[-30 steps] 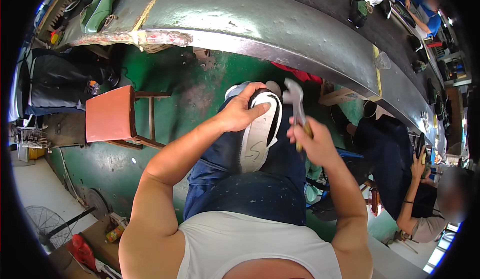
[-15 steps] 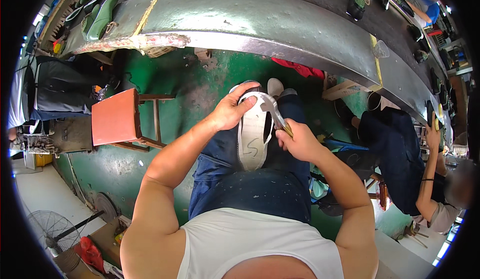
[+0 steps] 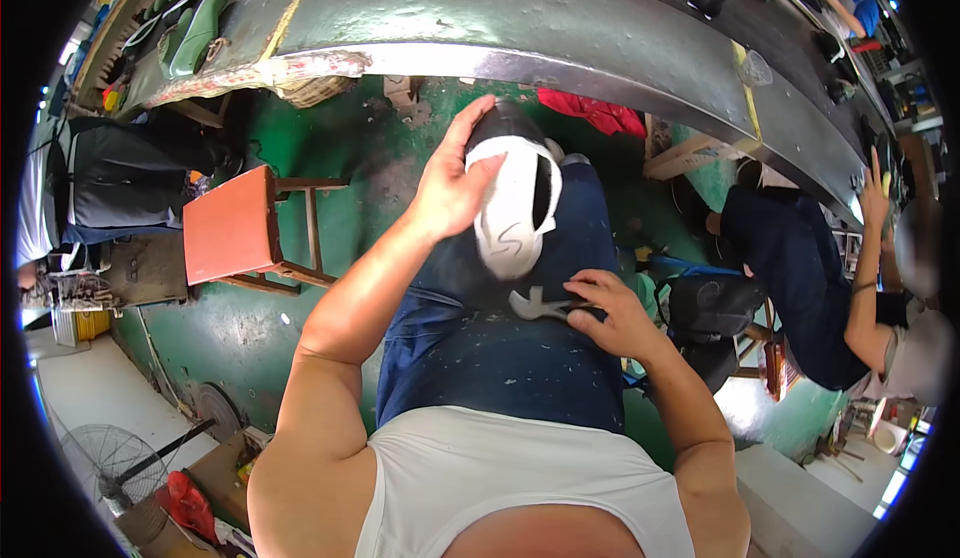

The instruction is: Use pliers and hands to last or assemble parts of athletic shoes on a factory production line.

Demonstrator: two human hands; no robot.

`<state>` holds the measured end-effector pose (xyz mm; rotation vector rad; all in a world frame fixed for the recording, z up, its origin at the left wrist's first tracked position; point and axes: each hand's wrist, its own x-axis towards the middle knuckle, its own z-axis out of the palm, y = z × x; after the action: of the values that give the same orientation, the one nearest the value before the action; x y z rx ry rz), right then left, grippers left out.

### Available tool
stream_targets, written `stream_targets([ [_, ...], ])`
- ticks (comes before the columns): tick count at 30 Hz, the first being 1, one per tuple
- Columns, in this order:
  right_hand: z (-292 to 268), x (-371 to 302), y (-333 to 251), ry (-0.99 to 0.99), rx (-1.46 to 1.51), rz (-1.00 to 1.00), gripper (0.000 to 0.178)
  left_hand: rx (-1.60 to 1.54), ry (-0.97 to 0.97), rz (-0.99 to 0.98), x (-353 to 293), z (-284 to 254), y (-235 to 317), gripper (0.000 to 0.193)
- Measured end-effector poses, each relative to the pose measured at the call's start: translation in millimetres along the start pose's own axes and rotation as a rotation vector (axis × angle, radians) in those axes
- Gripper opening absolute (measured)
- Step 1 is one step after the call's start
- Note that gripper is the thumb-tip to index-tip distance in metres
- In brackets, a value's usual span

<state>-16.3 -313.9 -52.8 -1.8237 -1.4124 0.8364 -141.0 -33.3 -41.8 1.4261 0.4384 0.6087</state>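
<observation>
My left hand (image 3: 460,173) grips an unfinished shoe (image 3: 512,198) by its side and dark toe, above my thighs. The shoe's white underside faces up, with a dark hand-drawn mark at the near end and a dark gap along its right side. Close to my lap, my right hand (image 3: 617,316) is loosely closed around the handle of metal lasting pincers (image 3: 535,305). Their curved head points left, below the shoe and apart from it. Part of the handle is hidden by my fingers.
A long metal-edged workbench (image 3: 420,23) crosses ahead, with green shoe pieces (image 3: 200,33) at its left. A red-topped stool (image 3: 228,228) stands left, and a fan (image 3: 110,463) lower left. Red cloth (image 3: 590,113) lies beneath the bench. A co-worker (image 3: 800,278) sits at the right.
The left hand has lifted the shoe away from my body, showing its dark toe. My right hand has drawn the pincers off the shoe and down toward my lap, loosening its grip.
</observation>
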Motion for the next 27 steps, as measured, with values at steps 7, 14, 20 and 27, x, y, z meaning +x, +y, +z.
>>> stream_targets([
  [7,33,48,70,-0.531,2.103,0.226,0.068,0.617,-0.511,0.607,-35,40,-20,0.103],
  [14,33,40,29,0.011,1.835,0.806,0.047,0.206,-0.483,0.137,-73,58,-30,0.097],
  [20,49,45,13,0.194,1.596,0.973,0.047,-0.153,0.061,-0.349,-84,100,-25,0.081],
  [27,45,42,-32,0.335,1.503,1.114,0.044,-0.277,0.103,-0.291,-90,98,-45,0.067],
])
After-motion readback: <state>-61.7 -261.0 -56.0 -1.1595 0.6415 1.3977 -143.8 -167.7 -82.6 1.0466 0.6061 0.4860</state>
